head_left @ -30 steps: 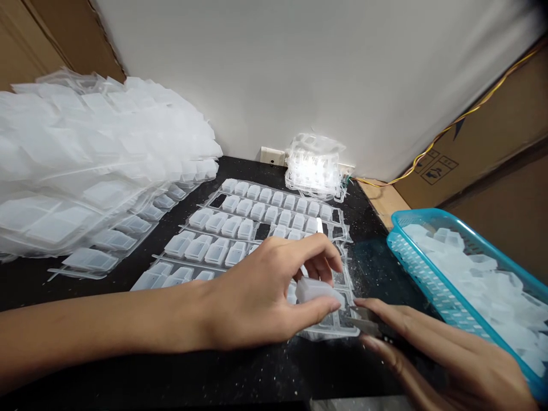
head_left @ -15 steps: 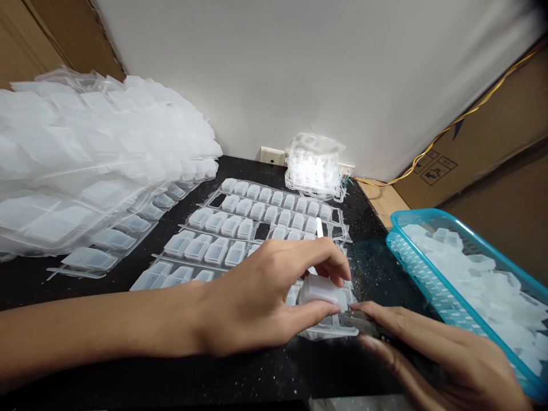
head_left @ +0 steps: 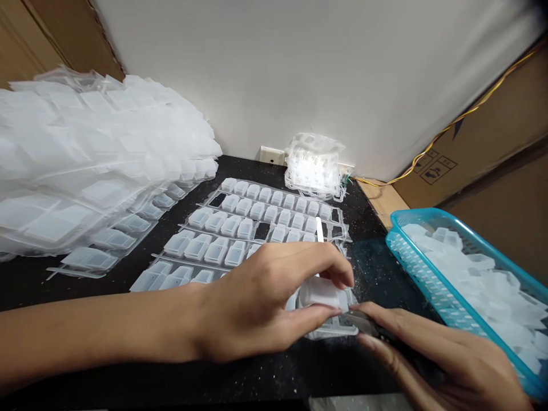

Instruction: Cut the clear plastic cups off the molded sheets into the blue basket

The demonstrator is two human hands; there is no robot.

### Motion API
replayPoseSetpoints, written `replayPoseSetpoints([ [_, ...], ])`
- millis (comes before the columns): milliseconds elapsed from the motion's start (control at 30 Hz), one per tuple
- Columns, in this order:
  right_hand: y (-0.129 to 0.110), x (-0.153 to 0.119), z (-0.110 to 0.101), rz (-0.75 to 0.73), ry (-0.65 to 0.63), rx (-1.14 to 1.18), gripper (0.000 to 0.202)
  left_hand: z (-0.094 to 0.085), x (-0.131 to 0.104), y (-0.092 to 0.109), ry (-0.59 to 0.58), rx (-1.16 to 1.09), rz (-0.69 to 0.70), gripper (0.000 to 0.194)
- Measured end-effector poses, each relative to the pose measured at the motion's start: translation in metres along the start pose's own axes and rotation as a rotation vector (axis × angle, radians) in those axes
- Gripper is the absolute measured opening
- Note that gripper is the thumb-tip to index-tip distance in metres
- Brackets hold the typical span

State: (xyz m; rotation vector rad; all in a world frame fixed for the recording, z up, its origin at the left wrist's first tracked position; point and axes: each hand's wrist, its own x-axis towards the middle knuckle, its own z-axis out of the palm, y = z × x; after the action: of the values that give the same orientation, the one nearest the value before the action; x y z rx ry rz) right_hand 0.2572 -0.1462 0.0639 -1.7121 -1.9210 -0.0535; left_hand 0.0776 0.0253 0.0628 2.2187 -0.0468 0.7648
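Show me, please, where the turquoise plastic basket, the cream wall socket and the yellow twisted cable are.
Turquoise plastic basket [head_left: 460,299], head view, on its near long rim.
Cream wall socket [head_left: 266,154], head view, on its faceplate.
Yellow twisted cable [head_left: 491,98], head view, on its rising stretch.

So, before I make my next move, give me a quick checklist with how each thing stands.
1. White piece held by the left hand: ok, between fingers and thumb.
2. Bladed tool held in the right hand: ok.
3. Left thumb well away from the blade tip: not ok, the two are very close.
4. Blade touching the piece: cannot tell, the contact spot is too small and crowded.
5. Blue basket upright on the right: ok, it already holds pieces.
6. Sheets of pieces fully in view: not ok, the left hand covers part.
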Motion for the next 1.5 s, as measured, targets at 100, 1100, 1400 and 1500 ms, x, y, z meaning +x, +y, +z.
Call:
replayPoseSetpoints([
  [100, 0.0, -0.001, 0.0, 0.016, -0.007, 0.019, 0.02, 0.001, -0.001, 0.0, 0.004, -0.001, 0.008, 0.021],
  [1100, 0.084, -0.024, 0.054, 0.413, -0.004, -0.268, 0.043, 0.004, 0.01, -0.026, -0.13, -0.823, -0.839, 0.032],
  [1400, 0.022, -0.004, 0.041, 0.157, 0.158, 0.037, 0.028, 0.01, 0.007, -0.034, -0.123, -0.896, -0.854, 0.035],
  [1500, 0.0, 0.006, 0.044, 0.07, 0.122, 0.128, 0.025, 0.012, 0.004, -0.037, -0.142, -0.909, -0.813, 0.037],
])
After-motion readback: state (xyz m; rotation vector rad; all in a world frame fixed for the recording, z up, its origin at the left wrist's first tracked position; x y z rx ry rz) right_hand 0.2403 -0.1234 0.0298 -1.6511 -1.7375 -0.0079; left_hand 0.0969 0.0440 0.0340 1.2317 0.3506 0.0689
